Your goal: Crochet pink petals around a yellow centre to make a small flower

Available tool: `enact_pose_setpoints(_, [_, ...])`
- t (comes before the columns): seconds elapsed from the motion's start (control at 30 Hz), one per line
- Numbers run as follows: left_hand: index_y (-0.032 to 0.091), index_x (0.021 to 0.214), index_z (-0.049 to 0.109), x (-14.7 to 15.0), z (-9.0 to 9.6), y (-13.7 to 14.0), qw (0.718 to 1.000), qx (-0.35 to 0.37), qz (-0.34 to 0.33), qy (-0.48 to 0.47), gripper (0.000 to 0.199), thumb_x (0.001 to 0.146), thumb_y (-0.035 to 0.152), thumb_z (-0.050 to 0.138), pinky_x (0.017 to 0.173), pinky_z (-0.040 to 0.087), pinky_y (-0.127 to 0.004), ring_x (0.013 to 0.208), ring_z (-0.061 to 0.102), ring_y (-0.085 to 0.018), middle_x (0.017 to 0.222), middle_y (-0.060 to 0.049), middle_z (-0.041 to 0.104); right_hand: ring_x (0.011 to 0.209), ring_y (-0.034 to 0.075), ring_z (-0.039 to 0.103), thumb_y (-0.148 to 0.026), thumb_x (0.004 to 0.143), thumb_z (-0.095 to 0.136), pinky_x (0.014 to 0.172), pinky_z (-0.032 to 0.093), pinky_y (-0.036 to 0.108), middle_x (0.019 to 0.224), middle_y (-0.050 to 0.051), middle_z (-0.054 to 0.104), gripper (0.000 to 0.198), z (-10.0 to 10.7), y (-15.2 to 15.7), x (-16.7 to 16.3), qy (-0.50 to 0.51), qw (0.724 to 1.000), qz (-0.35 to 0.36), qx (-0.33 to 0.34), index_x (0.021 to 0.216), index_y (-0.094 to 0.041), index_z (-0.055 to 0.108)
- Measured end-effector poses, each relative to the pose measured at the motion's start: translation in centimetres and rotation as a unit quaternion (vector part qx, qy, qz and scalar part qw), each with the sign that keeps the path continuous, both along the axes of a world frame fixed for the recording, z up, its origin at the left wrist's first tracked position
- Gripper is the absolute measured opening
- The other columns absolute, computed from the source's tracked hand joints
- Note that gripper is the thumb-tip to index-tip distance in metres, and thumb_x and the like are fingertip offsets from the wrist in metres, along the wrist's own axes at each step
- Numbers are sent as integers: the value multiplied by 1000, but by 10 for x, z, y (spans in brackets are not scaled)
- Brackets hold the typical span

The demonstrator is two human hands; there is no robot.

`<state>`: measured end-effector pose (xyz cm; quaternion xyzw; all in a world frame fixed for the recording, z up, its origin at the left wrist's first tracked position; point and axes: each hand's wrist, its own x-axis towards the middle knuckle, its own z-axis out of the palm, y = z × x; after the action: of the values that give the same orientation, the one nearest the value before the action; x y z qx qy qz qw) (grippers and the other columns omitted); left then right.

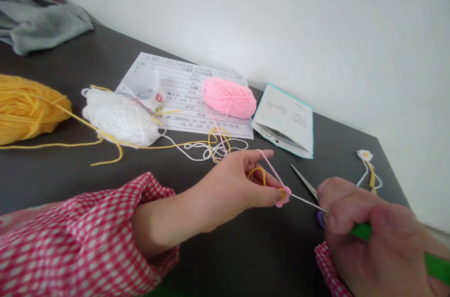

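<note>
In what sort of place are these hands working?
It looks like a craft table by a wall: pink yarn, a printed sheet and scissors lie there. Home or classroom, I cannot tell.

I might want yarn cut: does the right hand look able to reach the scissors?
Probably yes: the scissors lie close by, but the green-handled hook in the right hand may need setting down.

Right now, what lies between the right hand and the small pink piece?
In the head view, the metal shaft of a green-handled tool spans from the pink piece to the right hand; scissors show behind it, partly hidden.
</note>
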<state>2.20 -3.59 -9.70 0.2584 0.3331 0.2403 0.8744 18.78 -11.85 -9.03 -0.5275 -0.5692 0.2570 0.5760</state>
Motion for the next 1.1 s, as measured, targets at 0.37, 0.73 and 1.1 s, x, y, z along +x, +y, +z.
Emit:
enact_pose_setpoints(0.37, [6,149,42,-2,2,-1,999,21,23,24,95,64,0,84,82,49,-26,68,64,-10,65,4,71,56,18,47,-29,105,41,56,37,36,59,1,49,42,-5,9,-2,-9,999,7,49,69,-23,61])
enact_pose_setpoints(0.73, [6,154,31,-3,0,-2,998,-44,1,-35,108,61,-5,83,89,46,-25,72,63,-8,72,5,71,46,12,28,-55,93,59,48,39,28,49,-6,26,54,-11,34,-2,317,907,105,-257,55,-22,38])
enact_pose_setpoints(1.1, [9,154,32,-4,3,-3,999,-42,-13,-23,107,61,-3,84,88,45,-23,75,62,-7,76,4,71,47,10,23,-42,82,77,48,43,20,50,-8,27,48,-13,33,-1,412,855,71,-306,54,-21,44])
